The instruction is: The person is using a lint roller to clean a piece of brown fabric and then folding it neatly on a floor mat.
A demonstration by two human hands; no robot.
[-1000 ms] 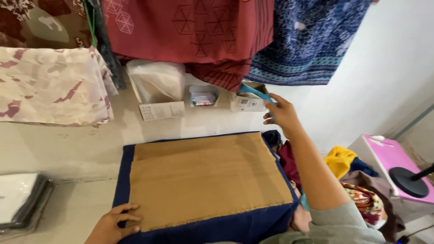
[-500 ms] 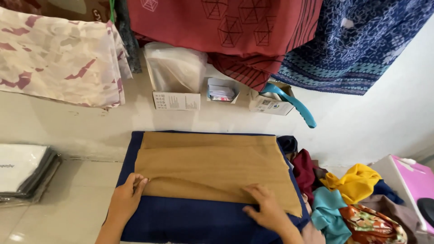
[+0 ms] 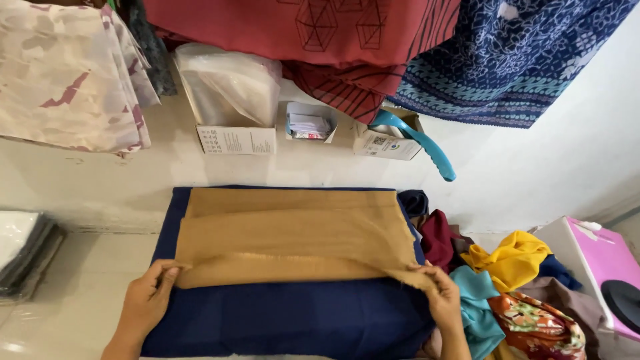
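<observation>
Fingers of both hands pinch the near corners of a tan cloth point(image 3: 293, 233), which lies folded back on a dark blue pad point(image 3: 287, 320). That pad is the widest thing on the work surface; its near half lies bare below the tan fold, and a thin blue strip shows at the far edge. Tan fabric covers the pad's far half, its lifted near edge running almost straight between the two hands. At the left corner, the left hand point(image 3: 147, 303) comes up from the bottom edge, forearm angled in, thumb on top and fingers curled under the cloth. At the right corner, the right hand point(image 3: 440, 297) closes thumb and fingertips on the cloth, wrist bent inward. A heap of coloured cloths point(image 3: 513, 287) crowds the pad's right edge, just beside the right hand. Pale tabletop point(image 3: 73, 293) lies to the left of the pad, with a stack of flat packets point(image 3: 23, 250) well apart. Beyond the far edge, a blue-handled tool point(image 3: 417, 140) leans from a small box.
</observation>
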